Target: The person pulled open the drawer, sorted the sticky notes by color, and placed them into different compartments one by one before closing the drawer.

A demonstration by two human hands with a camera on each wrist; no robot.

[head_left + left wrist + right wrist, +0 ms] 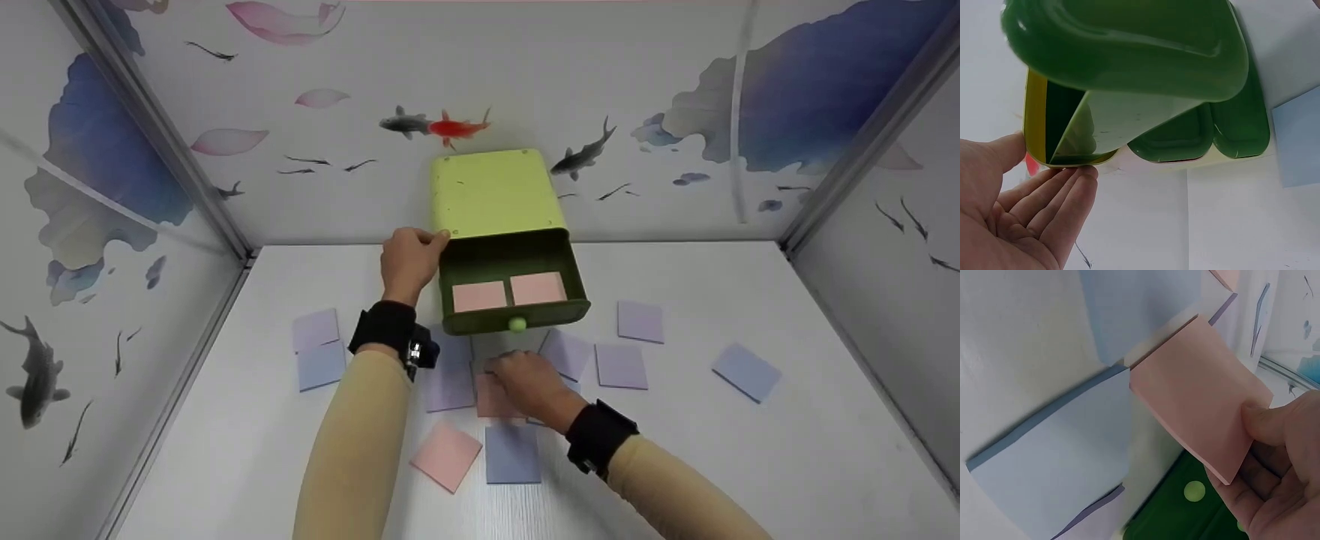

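Observation:
A small cabinet with a yellow-green top (499,193) stands at the back, its dark green upper drawer (480,323) pulled out. Two pink sticky-note pads (480,296) lie side by side inside. My left hand (411,262) grips the cabinet's upper left edge, thumb on one side and fingers on the other in the left wrist view. In front of the drawer, my right hand (531,384) pinches a pink pad (1202,396) between thumb and fingers. That pad looks slightly tilted over the table. Another pink pad (447,456) lies nearer to me.
Blue pads (513,455) and purple pads (621,366) lie scattered around the middle. A purple pad (315,330) and a blue one (322,366) sit at left; another blue pad (747,373) lies far right. Printed walls (337,195) enclose the white table (225,450).

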